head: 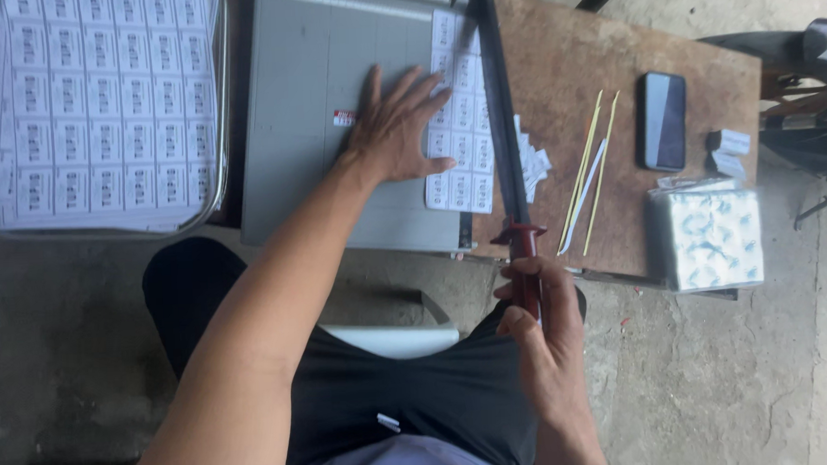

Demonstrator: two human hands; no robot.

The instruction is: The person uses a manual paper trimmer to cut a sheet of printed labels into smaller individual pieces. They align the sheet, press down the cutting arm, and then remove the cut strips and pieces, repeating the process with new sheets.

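A grey paper cutter (pixel 306 107) lies on a brown wooden table (pixel 565 77). My left hand (pixel 395 126) rests flat with fingers spread on a strip of printed white labels (pixel 462 175) at the cutter's right edge. My right hand (pixel 543 334) is closed around the dark red handle (pixel 525 265) of the cutter's long black blade arm (pixel 499 99), which lies lowered along the label strip. Small cut label pieces (pixel 533 162) lie just right of the blade.
A tray with a stack of printed label sheets (pixel 101 107) sits at the left. On the table's right are thin yellow sticks (pixel 592 169), a black phone (pixel 661 119), small white label bundles (pixel 728 149) and a clear-wrapped white packet (pixel 711 238). Concrete floor lies below.
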